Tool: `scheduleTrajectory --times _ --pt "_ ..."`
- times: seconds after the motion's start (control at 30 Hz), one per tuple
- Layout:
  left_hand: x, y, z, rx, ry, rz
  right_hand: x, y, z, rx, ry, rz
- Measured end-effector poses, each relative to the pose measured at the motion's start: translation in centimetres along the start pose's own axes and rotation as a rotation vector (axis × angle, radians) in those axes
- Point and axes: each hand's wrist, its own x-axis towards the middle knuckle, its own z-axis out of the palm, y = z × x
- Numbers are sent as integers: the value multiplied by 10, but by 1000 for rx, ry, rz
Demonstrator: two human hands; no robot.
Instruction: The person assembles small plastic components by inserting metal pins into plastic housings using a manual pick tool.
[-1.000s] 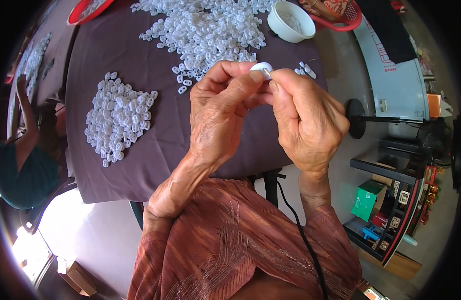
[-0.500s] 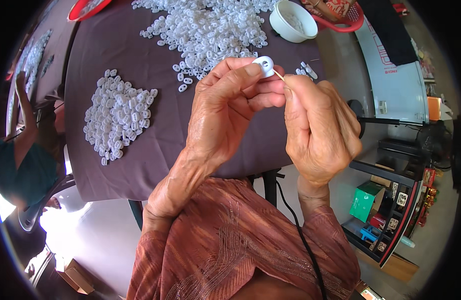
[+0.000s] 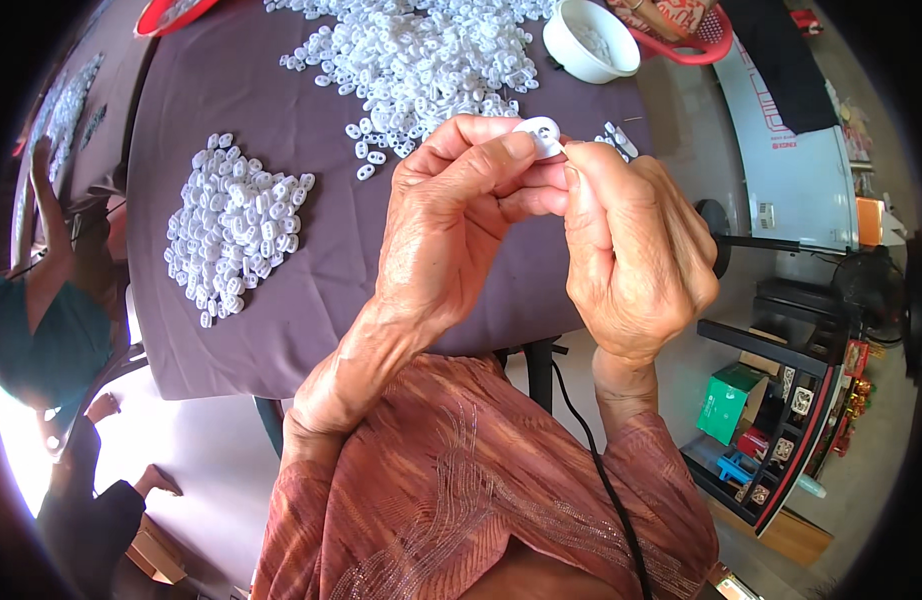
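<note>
My left hand [image 3: 431, 225] pinches a small white oval plastic piece with holes [image 3: 548, 130] between thumb and fingers, raised over the brown-covered table [image 3: 381, 265]. Right beside it, my right hand [image 3: 643, 250] is closed, thumb against forefinger, on a thin pale stick [image 3: 565, 150]. Only the stick's tip shows, at the edge of the white piece; whether it enters a hole I cannot tell. Similar white pieces form a smaller pile [image 3: 236, 220] to the left and a large heap [image 3: 421, 70] beyond my hands. A few slim white pieces [image 3: 618, 140] lie behind my right hand.
A white bowl [image 3: 554, 38] with pieces stands at the far side, near a red basket [image 3: 719, 45] and another person's hand [image 3: 661, 12]. A red tray [image 3: 144, 25] sits far left. Another person in dark green [image 3: 46, 340] is at left. A shelf [image 3: 771, 345] stands right.
The white piece has tilted and shifted slightly right in my left hand. My right fingers have come closer to it, and less of the stick shows. Someone's legs appear at lower left.
</note>
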Motion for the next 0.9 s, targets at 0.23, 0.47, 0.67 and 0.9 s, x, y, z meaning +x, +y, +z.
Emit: scheduleTrajectory --times 0.23,0.47,0.67,0.9 --pt "-1 -1 -1 35 -4 20 -5 6 7 91 103 -51" --pt "-1 -1 1 106 12 94 -2 10 6 179 74 -28" --pt "0 -2 3 115 20 103 -2 7 2 125 77 -19" --pt "-1 -2 6 161 28 149 -4 8 6 107 97 -26"
